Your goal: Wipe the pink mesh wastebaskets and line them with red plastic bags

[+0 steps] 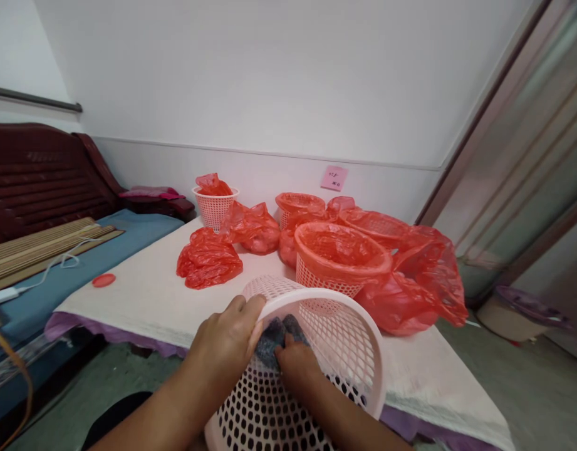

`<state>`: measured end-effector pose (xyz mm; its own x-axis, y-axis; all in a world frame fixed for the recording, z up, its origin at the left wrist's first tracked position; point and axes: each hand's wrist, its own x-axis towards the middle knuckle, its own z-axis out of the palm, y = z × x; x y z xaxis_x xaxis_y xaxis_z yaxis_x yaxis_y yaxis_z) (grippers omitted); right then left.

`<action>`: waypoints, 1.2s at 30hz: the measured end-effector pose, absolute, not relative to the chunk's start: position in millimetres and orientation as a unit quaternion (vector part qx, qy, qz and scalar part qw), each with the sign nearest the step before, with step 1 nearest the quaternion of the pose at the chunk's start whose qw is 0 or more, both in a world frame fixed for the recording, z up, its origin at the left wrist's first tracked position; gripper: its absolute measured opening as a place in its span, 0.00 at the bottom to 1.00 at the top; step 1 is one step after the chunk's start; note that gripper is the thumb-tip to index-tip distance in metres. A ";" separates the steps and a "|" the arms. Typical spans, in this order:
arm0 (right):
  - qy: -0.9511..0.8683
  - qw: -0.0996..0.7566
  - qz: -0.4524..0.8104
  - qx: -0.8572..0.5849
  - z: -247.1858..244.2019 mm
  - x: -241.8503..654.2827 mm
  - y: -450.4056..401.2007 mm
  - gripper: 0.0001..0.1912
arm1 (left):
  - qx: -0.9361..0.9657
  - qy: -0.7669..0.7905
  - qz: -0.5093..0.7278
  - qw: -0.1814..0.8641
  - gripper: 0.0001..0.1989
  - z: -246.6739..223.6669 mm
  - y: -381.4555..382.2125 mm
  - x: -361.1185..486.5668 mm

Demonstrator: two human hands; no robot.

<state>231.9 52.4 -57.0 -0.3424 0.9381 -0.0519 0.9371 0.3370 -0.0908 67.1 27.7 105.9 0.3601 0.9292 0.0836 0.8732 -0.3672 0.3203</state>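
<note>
Pale pink basket [377, 351] tipped at near edge of table [142, 300], mouth toward the camera. Rim gripped by left hand [229, 332]. Dark grey cloth [269, 343] pinched in right hand [300, 366] inside basket. Red-bagged basket [342, 250] stood just beyond; crumpled red bag [209, 258] laid to the left; pink note [334, 178] stuck on far wall [269, 81].

Pale table, crowded with red

On the pale table [151, 297], a small red disc [103, 280] lies left; a crumpled red bag [209, 260] sits left of centre; red-lined baskets [342, 254] cluster from centre rightward.
</note>
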 end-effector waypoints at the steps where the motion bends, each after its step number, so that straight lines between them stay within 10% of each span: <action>1: -0.825 0.005 0.068 -0.561 -50.6 229.8 46.5 0.12 | 0.817 0.553 0.128 0.106 0.17 106.6 29.8 65.7; 8: -0.892 -0.006 0.207 -0.402 -38.3 227.5 -17.0 0.09 | 0.813 0.545 0.185 0.084 0.15 100.4 48.0 47.6; 16: -0.827 -0.048 -0.120 -0.547 9.2 295.6 -25.5 0.14 | 0.810 0.541 0.215 0.070 0.10 99.0 60.6 37.7; 36: -0.784 0.038 -0.242 -0.570 59.0 317.0 37.3 0.19 | 0.830 0.512 0.196 0.103 0.06 117.6 60.4 58.1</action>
